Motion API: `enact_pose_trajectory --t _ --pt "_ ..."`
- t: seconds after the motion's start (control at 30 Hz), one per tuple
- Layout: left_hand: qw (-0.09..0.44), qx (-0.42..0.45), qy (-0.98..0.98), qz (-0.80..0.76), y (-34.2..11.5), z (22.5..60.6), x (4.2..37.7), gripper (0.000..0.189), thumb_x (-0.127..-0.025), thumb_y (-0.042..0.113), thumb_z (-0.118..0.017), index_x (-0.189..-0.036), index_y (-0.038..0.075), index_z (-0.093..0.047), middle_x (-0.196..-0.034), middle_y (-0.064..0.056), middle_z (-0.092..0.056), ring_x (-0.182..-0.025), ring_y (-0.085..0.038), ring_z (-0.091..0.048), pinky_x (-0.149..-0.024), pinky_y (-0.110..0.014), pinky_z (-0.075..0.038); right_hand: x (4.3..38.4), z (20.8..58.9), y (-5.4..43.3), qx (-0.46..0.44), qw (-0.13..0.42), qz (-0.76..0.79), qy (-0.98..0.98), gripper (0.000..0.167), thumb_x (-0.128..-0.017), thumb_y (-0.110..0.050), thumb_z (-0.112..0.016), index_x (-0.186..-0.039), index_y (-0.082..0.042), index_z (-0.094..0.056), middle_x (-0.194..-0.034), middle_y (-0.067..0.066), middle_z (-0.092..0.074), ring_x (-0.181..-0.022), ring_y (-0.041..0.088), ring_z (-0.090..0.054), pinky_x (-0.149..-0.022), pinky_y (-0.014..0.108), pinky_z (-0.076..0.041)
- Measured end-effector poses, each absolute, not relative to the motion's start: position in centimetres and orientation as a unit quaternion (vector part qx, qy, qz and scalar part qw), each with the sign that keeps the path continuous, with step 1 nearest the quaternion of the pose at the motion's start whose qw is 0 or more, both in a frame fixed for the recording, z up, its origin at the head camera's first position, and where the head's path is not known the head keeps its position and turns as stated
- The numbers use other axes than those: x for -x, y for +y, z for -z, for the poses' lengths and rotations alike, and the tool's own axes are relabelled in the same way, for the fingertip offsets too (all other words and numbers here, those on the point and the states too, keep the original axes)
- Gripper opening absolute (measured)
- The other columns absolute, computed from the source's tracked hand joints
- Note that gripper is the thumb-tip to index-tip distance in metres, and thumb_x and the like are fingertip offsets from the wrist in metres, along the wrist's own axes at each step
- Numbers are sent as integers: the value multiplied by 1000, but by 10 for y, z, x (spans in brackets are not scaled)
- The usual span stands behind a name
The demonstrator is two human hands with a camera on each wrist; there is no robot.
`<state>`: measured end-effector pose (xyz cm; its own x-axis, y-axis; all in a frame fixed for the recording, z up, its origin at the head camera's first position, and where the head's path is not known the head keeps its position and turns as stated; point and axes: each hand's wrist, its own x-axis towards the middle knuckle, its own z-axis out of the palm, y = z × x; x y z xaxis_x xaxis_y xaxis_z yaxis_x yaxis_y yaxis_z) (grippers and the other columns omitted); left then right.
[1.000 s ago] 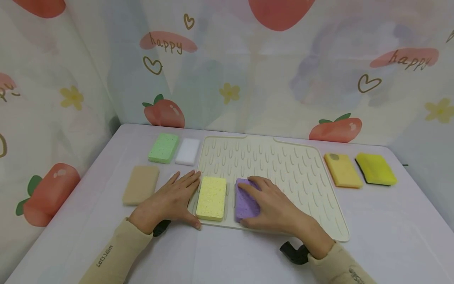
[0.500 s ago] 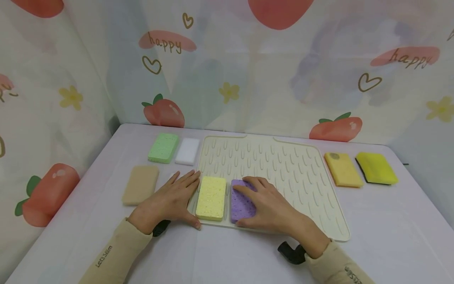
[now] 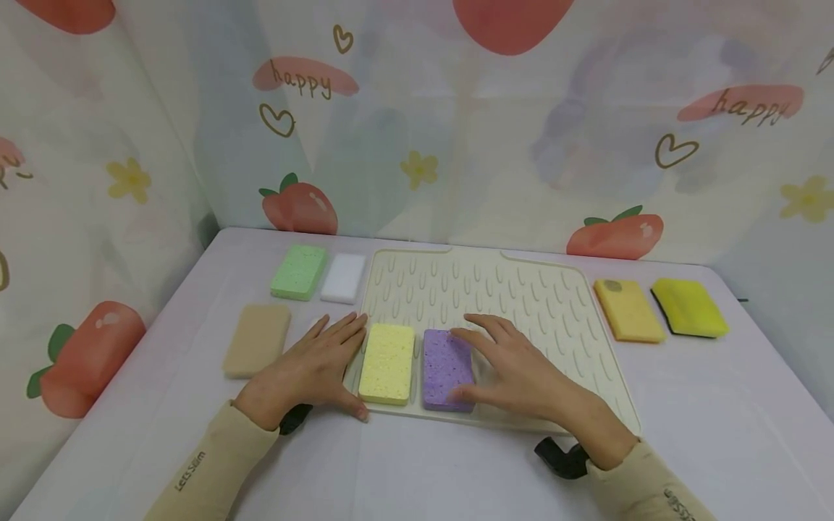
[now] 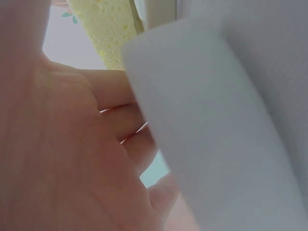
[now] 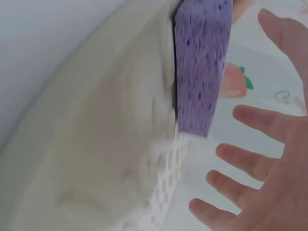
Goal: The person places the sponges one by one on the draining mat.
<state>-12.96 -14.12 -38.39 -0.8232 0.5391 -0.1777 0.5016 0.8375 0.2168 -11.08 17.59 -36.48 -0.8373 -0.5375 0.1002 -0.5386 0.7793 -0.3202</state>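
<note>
A purple sponge lies flat on the near edge of the cream ridged mat. Just right of it, my right hand has its fingers spread; in the right wrist view a gap shows between the fingers and the sponge. To its left lies a pale yellow sponge, parallel to the purple one. My left hand is beside the yellow sponge at the mat's left edge, fingers extended and thumb apart. A white block, mostly hidden under this hand in the head view, sits close before its fingers.
Left of the mat lie a green sponge, a white sponge and a beige sponge. On the right are an orange-yellow sponge and a bright yellow sponge with a dark underside. A printed cloth backdrop stands behind the table.
The purple sponge has slid slightly left, nearer the yellow one. My right hand has since let go of it and moved right with fingers spreading. My left hand has stayed put.
</note>
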Motion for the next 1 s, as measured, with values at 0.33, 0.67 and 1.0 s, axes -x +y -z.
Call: enact_pose_trajectory --t 0.33,0.67,1.0 --pt "112 -276 951 -83 -141 384 130 131 -59 76 -78 -154 -1 -30 -164 -14 -22 -154 -31 -17 -123 -58 -13 117 356 207 -243 31 -166 -955 64 -88 -49 -71 -140 -16 -55 -152 12 -42 -138 37 -38 -103 65 -42" --pt "116 -272 952 -85 -141 383 129 131 -59 75 -78 -154 -1 -29 -165 -14 -22 -154 -30 -16 -124 -57 -13 119 353 232 -217 49 -155 -963 57 -90 -43 -70 -136 -12 -57 -149 17 -44 -135 42 -39 -104 65 -40" --pt "115 -272 952 -81 -141 385 130 132 -59 76 -78 -154 -1 -29 -165 -14 -22 -154 -30 -16 -124 -57 -13 121 350 259 -205 71 -148 -965 54 -89 -36 -73 -132 -6 -59 -143 24 -47 -131 48 -41 -113 67 -25"
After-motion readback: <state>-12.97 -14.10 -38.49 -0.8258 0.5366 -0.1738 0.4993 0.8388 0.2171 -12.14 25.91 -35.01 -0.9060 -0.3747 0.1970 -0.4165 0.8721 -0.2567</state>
